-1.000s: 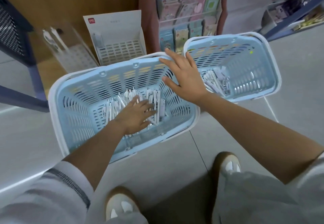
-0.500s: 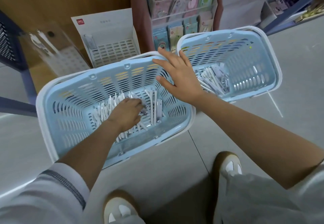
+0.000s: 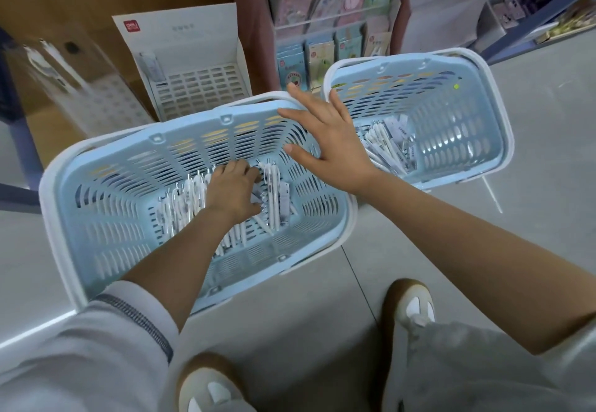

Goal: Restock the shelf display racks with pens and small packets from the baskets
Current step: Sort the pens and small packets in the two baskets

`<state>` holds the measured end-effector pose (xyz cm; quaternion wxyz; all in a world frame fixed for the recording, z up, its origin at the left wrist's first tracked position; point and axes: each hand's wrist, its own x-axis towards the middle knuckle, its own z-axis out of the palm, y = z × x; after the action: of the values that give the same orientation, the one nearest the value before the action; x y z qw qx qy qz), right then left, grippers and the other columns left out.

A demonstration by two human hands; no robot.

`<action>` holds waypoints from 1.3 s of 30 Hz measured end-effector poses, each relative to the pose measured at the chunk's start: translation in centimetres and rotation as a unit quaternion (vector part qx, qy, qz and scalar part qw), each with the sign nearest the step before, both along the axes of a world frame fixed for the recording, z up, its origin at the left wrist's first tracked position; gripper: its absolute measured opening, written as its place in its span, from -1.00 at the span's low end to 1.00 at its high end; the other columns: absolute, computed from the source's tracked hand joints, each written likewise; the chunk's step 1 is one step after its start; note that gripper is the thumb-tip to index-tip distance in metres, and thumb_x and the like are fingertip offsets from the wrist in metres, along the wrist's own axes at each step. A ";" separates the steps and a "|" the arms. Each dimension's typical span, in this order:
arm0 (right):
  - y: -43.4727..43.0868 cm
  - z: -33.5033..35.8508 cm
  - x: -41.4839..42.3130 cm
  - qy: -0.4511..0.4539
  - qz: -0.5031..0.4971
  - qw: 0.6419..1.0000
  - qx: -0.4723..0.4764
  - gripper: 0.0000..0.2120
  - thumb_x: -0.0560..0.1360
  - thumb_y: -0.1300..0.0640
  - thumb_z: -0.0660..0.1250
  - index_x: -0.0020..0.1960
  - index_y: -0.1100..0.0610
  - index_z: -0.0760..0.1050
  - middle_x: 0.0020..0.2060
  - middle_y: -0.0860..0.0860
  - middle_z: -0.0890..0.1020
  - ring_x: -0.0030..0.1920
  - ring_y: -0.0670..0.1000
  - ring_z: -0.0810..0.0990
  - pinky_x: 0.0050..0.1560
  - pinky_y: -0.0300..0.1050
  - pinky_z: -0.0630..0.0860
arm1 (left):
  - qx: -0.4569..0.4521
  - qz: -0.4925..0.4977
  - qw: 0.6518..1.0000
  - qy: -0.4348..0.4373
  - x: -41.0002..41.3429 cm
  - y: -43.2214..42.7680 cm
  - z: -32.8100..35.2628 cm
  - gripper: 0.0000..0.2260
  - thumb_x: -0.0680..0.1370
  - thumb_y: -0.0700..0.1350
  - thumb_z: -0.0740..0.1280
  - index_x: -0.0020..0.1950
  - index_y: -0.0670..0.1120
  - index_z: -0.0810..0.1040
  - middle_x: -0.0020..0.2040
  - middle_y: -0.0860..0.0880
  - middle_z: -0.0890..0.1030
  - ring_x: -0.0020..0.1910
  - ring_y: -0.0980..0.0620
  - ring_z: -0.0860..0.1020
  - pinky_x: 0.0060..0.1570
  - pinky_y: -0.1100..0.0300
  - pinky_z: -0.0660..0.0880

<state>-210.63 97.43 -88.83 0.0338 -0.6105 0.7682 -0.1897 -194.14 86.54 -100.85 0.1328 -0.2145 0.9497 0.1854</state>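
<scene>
Two light-blue baskets stand on the floor. The near basket (image 3: 106,192) holds several white pens (image 3: 180,205) on its bottom. My left hand (image 3: 233,190) is down inside it, fingers curled over the pens; whether it grips any is hidden. My right hand (image 3: 325,144) hovers with spread straight fingers over the near basket's right rim. The far basket (image 3: 467,140) holds white pens and small packets (image 3: 392,147). A white slotted pen display rack (image 3: 200,89) stands behind the near basket. A clear pen rack (image 3: 80,89) stands to its left.
A tall rack of pastel packets (image 3: 329,14) stands behind the baskets. Blue shelf legs (image 3: 19,140) rise at the left. More shelving with goods (image 3: 532,2) sits at the top right. My two shoes (image 3: 409,305) stand on grey floor tiles.
My left hand went from lying flat on the pens to curling its fingers and reaching further right among them. The right hand stayed spread over the rim.
</scene>
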 end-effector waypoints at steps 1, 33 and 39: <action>0.0 0.0 0.0 0.006 0.003 1.000 0.006 -0.56 0.55 -0.11 0.23 0.35 0.07 0.43 0.47 0.04 0.29 0.43 0.01 0.31 0.50 0.09 -0.08 | -0.004 -0.004 1.000 -0.012 -0.2 -0.1 -0.1 -0.48 0.42 0.14 0.44 0.30 0.00 0.42 0.20 -0.04 0.40 0.27 -0.07 0.33 0.27 0.06 0.22; 0.0 0.2 -0.1 -0.012 -0.001 1.000 0.007 -0.63 0.56 -0.06 0.26 0.29 0.09 0.49 0.46 0.06 0.31 0.44 0.01 0.31 0.51 0.07 -0.06 | 0.271 0.013 0.960 0.071 -1.7 0.9 1.0 -0.75 0.65 -0.04 0.19 0.19 -0.20 0.45 -0.01 -0.11 0.49 0.02 -0.17 0.52 -0.12 0.12 0.34; 0.0 0.3 -0.1 -0.013 0.002 1.000 0.014 -0.64 0.56 -0.06 0.26 0.28 0.09 0.50 0.47 0.07 0.31 0.44 0.01 0.30 0.51 0.08 -0.07 | 0.172 0.015 0.985 -0.002 -1.6 0.9 -0.5 -0.30 0.45 0.18 0.44 0.52 0.08 0.26 0.32 -0.06 0.53 0.27 -0.10 0.49 0.11 0.06 0.46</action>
<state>-210.75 97.39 -88.53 0.0530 -0.6089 0.7691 -0.1870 -195.73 87.47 -101.31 0.1668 -0.2031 0.9000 0.3479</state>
